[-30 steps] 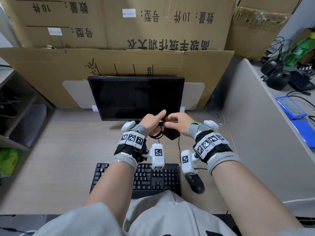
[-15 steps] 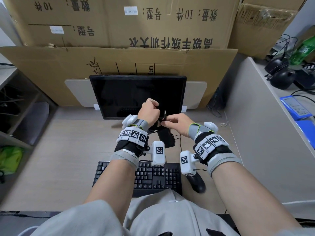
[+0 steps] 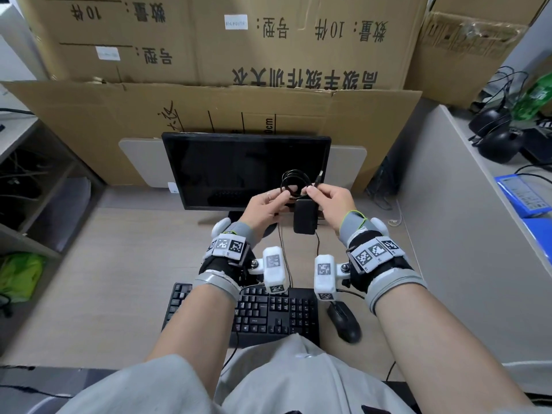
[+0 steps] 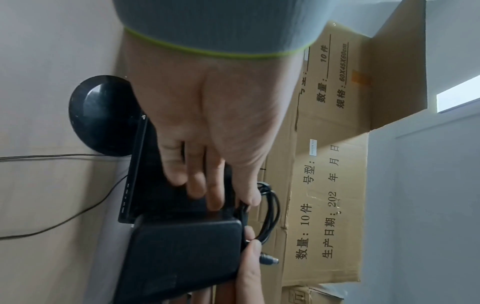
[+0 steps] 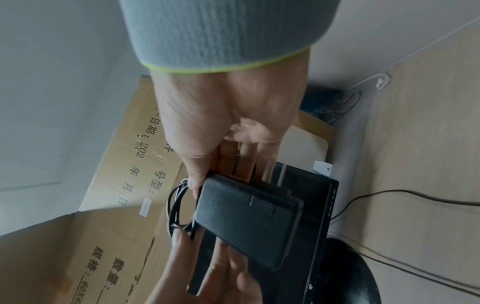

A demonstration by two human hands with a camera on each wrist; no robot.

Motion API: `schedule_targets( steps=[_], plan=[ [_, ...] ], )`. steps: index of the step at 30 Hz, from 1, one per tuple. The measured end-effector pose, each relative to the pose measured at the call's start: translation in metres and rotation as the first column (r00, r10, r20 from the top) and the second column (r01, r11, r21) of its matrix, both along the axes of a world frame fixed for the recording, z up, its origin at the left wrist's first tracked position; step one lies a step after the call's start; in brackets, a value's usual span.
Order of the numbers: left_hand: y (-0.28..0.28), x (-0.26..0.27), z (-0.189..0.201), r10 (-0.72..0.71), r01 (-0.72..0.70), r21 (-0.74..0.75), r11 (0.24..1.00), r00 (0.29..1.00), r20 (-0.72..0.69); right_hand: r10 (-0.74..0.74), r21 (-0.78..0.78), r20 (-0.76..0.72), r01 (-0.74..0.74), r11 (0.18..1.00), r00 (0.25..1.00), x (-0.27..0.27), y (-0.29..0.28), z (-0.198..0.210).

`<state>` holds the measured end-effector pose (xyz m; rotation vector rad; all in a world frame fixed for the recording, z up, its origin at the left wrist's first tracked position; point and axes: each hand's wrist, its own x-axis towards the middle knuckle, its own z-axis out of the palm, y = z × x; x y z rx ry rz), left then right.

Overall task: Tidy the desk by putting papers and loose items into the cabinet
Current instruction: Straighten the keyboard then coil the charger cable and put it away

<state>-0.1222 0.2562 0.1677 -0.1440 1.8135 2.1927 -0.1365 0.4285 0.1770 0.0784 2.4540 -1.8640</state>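
A black power adapter (image 3: 304, 218) hangs in the air in front of the monitor, held between both hands. Its thin black cable (image 3: 294, 182) is wound into a small coil above it, with the barrel plug (image 3: 319, 176) sticking up. My left hand (image 3: 279, 198) pinches the coil where it meets the adapter. My right hand (image 3: 313, 194) pinches the cable's plug end, its fingers behind the adapter. The left wrist view shows the left hand (image 4: 228, 203) on the adapter (image 4: 187, 253) and cable (image 4: 270, 205). The right wrist view shows the right hand (image 5: 207, 179) gripping the adapter (image 5: 246, 222) beside the coil (image 5: 176, 209).
A dark monitor (image 3: 245, 168) stands behind the hands, with a black keyboard (image 3: 268, 315) and mouse (image 3: 345, 324) near the desk's front edge. Cardboard boxes (image 3: 209, 40) wall off the back. Open shelving (image 3: 30, 189) lies to the left and a grey partition (image 3: 463, 234) to the right.
Both hands have raised the adapter off the desk. The cable now stands as a wound coil above it, and the left hand has turned from a fist over the cable to a pinch on the coil.
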Motion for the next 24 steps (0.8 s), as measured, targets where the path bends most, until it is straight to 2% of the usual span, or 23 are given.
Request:
schedule_targets(
  steps=[3, 12, 14, 16, 18, 24],
  plan=[
    [-0.001, -0.001, -0.002, 0.087, -0.087, 0.009, 0.996, 0.996, -0.037, 0.033, -0.082, 0.047, -0.029, 0.996, 0.998, 0.004, -0.005, 0.004],
    [0.009, 0.007, 0.007, 0.138, -0.126, 0.113, 0.986, 0.985, -0.106, 0.138, -0.121, 0.08, -0.128, 0.984, 0.987, 0.02, -0.007, 0.013],
    [0.011, 0.007, 0.011, 0.162, -0.149, 0.113, 0.982, 0.98, -0.117, 0.132, -0.181, 0.104, -0.111, 0.977, 0.986, 0.021, -0.009, 0.013],
    [0.011, 0.005, 0.013, 0.179, -0.171, 0.066, 0.983, 0.972, -0.151, 0.104, -0.291, 0.175, -0.049, 0.956, 0.979, 0.024, -0.014, 0.02],
    [0.009, 0.003, 0.014, 0.167, -0.17, 0.006, 0.985, 0.966, -0.195, 0.073, -0.318, 0.242, 0.008, 0.948, 0.967, 0.026, -0.015, 0.03],
    [0.009, 0.003, 0.015, 0.072, -0.145, -0.206, 0.968, 0.944, -0.323, 0.143, -0.253, 0.078, -0.119, 0.96, 0.987, 0.03, -0.008, 0.027]
  ],
)
